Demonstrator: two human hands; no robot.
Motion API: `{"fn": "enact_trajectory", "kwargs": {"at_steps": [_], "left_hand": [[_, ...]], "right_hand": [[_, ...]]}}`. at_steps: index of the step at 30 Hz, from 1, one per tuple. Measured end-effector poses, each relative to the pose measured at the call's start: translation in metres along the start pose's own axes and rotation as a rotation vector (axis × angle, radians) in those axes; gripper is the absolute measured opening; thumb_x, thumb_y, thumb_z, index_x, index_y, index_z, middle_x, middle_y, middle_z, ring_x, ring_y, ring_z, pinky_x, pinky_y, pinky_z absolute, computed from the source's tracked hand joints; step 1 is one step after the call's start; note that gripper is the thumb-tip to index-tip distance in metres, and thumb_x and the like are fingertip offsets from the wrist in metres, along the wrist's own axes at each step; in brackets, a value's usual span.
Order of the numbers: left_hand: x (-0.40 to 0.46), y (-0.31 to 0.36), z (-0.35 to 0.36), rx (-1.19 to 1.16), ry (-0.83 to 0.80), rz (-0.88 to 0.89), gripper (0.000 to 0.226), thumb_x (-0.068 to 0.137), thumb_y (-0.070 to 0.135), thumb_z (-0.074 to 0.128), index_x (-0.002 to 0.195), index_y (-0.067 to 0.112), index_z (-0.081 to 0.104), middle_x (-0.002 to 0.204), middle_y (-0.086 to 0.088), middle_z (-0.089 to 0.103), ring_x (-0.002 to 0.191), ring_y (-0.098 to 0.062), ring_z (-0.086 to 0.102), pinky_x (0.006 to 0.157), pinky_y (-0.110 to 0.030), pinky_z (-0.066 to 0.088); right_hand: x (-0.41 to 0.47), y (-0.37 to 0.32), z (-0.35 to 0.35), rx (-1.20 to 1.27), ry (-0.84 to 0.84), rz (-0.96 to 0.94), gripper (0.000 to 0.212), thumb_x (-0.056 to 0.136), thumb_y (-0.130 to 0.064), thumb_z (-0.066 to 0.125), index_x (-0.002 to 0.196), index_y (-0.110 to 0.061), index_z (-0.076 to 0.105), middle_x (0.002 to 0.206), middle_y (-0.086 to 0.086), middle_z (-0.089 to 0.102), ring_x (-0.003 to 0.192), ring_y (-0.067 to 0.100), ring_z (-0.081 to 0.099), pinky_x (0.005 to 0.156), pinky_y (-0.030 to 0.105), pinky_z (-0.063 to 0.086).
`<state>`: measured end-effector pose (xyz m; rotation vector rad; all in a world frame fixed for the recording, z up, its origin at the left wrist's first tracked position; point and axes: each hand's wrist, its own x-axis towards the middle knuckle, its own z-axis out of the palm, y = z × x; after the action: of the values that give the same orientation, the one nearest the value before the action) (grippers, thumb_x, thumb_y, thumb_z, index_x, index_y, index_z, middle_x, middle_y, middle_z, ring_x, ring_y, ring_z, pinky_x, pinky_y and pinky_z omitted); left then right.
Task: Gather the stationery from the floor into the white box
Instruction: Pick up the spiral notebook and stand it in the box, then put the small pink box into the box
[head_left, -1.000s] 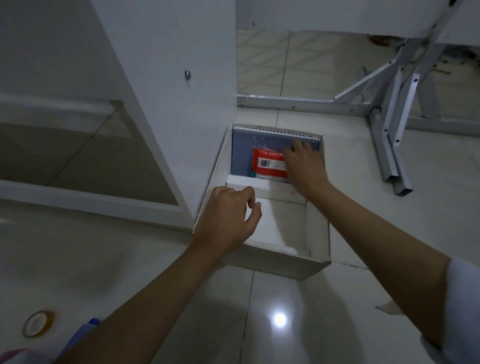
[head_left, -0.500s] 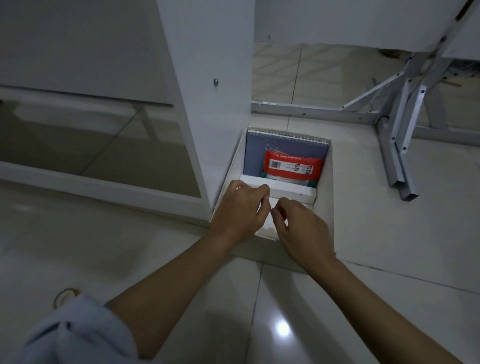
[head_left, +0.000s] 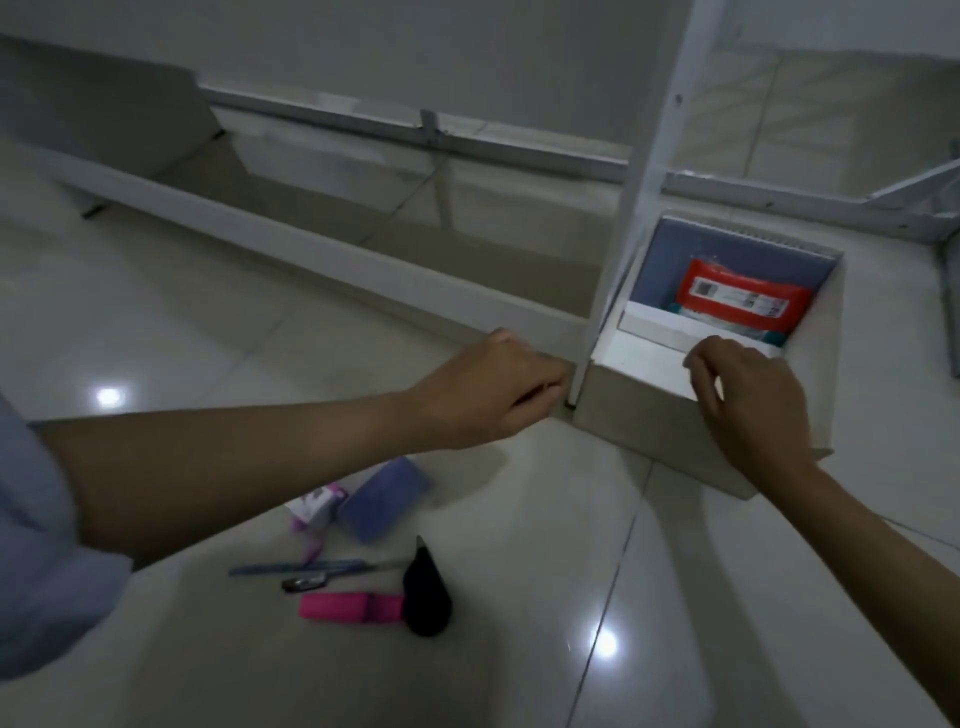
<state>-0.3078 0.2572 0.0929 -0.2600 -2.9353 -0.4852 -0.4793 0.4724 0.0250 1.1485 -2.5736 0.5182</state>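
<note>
Half a second ago both hands met at the near rim of the open white cardboard box (head_left: 670, 415); now they have parted. The left hand (head_left: 493, 397) has drawn away to the left and hangs over the glossy pale tiled floor (head_left: 218, 332) just beside the box's left corner, fingers curled with nothing visible in them. The right hand (head_left: 748, 400) stays over the box's near wall, fingers loosely bent; whether it touches the rim cannot be told. The view has swung left and down, bringing loose stationery into sight.

Inside the box, a blue spiral-bound notebook (head_left: 727, 254) leans against the far wall and a red-and-white plastic packet (head_left: 737, 299) lies in front of it, behind a low white inner divider (head_left: 654, 327).

On the floor below the left forearm lie a blue rectangular pouch (head_left: 384, 499), a small white-and-pink carton (head_left: 317, 506) touching it, a blue ruler (head_left: 296, 568), a dark clip-like piece (head_left: 304, 583), a pink highlighter marker (head_left: 348, 607) and a black teardrop-shaped object (head_left: 426, 597) touching the marker's end.

The box's left wall sits close against an upright white furniture panel (head_left: 649, 197), leaving no gap there; its near and right sides face open floor. A low white rail (head_left: 291, 249) runs along the floor to the left.
</note>
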Motion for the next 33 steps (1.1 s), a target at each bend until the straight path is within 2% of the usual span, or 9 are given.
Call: {"fn": "enact_trajectory", "kwargs": {"at_steps": [4, 7, 13, 17, 19, 23, 26, 29, 33], "left_hand": [[-0.078, -0.021, -0.009, -0.032, -0.068, -0.066, 0.027, 0.092, 0.025, 0.038, 0.075, 0.013, 0.055, 0.056, -0.002, 0.053, 0.054, -0.024, 0.046, 0.073, -0.034, 0.037], [-0.13, -0.042, 0.001, -0.08, -0.069, -0.176, 0.029, 0.094, 0.028, 0.036, 0.074, 0.014, 0.051, 0.055, -0.005, 0.047, 0.053, -0.023, 0.042, 0.069, -0.025, 0.032], [-0.197, -0.076, 0.027, -0.116, -0.018, -0.367, 0.019, 0.089, 0.016, 0.044, 0.075, 0.014, 0.056, 0.059, -0.006, 0.056, 0.056, -0.023, 0.047, 0.062, -0.024, 0.036], [-0.225, -0.091, 0.03, -0.132, 0.04, -0.467, 0.017, 0.085, 0.014, 0.044, 0.093, 0.016, 0.058, 0.062, 0.01, 0.05, 0.057, -0.01, 0.044, 0.059, -0.026, 0.035], [-0.234, -0.099, 0.031, -0.132, 0.02, -0.531, 0.028, 0.084, 0.017, 0.038, 0.105, 0.016, 0.056, 0.079, 0.001, 0.059, 0.07, -0.014, 0.052, 0.067, -0.028, 0.038], [-0.248, -0.118, 0.036, -0.006, -0.166, -0.397, 0.052, 0.072, 0.002, 0.053, 0.122, 0.012, 0.05, 0.115, -0.013, 0.058, 0.102, -0.028, 0.052, 0.087, -0.039, 0.044], [-0.254, -0.128, 0.042, 0.024, -0.24, -0.275, 0.055, 0.077, 0.019, 0.042, 0.132, 0.013, 0.037, 0.129, -0.017, 0.056, 0.12, -0.028, 0.044, 0.103, -0.04, 0.038], [-0.252, -0.132, 0.051, 0.019, -0.26, -0.254, 0.058, 0.077, 0.024, 0.037, 0.133, 0.007, 0.038, 0.127, -0.022, 0.057, 0.12, -0.03, 0.044, 0.102, -0.038, 0.032], [-0.248, -0.141, 0.056, -0.049, -0.279, -0.344, 0.052, 0.081, 0.032, 0.044, 0.13, 0.017, 0.037, 0.122, -0.02, 0.056, 0.101, -0.038, 0.056, 0.084, -0.046, 0.048]], "right_hand": [[-0.008, -0.029, 0.003, 0.128, 0.044, 0.053, 0.026, 0.096, -0.024, 0.036, 0.091, -0.012, 0.058, 0.087, 0.01, 0.065, 0.075, 0.027, 0.056, 0.071, 0.036, 0.035], [-0.019, -0.063, 0.007, 0.218, 0.0, 0.004, 0.024, 0.097, -0.023, 0.037, 0.089, -0.013, 0.057, 0.081, 0.007, 0.061, 0.07, 0.022, 0.052, 0.067, 0.035, 0.036], [-0.052, -0.129, 0.038, 0.293, -0.217, -0.161, 0.029, 0.095, -0.033, 0.034, 0.086, -0.019, 0.057, 0.078, -0.002, 0.059, 0.068, 0.014, 0.05, 0.059, 0.031, 0.042], [-0.075, -0.17, 0.065, 0.288, -0.401, -0.263, 0.033, 0.094, -0.038, 0.028, 0.085, -0.021, 0.055, 0.077, -0.003, 0.061, 0.068, 0.015, 0.055, 0.058, 0.033, 0.047], [-0.082, -0.189, 0.075, 0.309, -0.473, -0.305, 0.037, 0.093, -0.04, 0.025, 0.085, -0.019, 0.054, 0.079, -0.002, 0.06, 0.071, 0.016, 0.056, 0.059, 0.033, 0.045], [-0.088, -0.222, 0.087, 0.368, -0.557, -0.374, 0.037, 0.091, -0.04, 0.025, 0.084, -0.019, 0.054, 0.082, 0.001, 0.061, 0.074, 0.019, 0.056, 0.063, 0.035, 0.045], [-0.087, -0.238, 0.092, 0.398, -0.552, -0.399, 0.029, 0.093, -0.035, 0.032, 0.087, -0.02, 0.055, 0.084, 0.0, 0.063, 0.073, 0.019, 0.056, 0.062, 0.034, 0.045], [-0.083, -0.246, 0.094, 0.421, -0.569, -0.378, 0.02, 0.095, -0.029, 0.038, 0.088, -0.021, 0.055, 0.085, -0.002, 0.063, 0.073, 0.017, 0.055, 0.062, 0.034, 0.045], [-0.081, -0.25, 0.096, 0.439, -0.582, -0.338, 0.021, 0.095, -0.031, 0.037, 0.09, -0.021, 0.055, 0.087, -0.002, 0.064, 0.073, 0.016, 0.055, 0.063, 0.035, 0.045]]}}
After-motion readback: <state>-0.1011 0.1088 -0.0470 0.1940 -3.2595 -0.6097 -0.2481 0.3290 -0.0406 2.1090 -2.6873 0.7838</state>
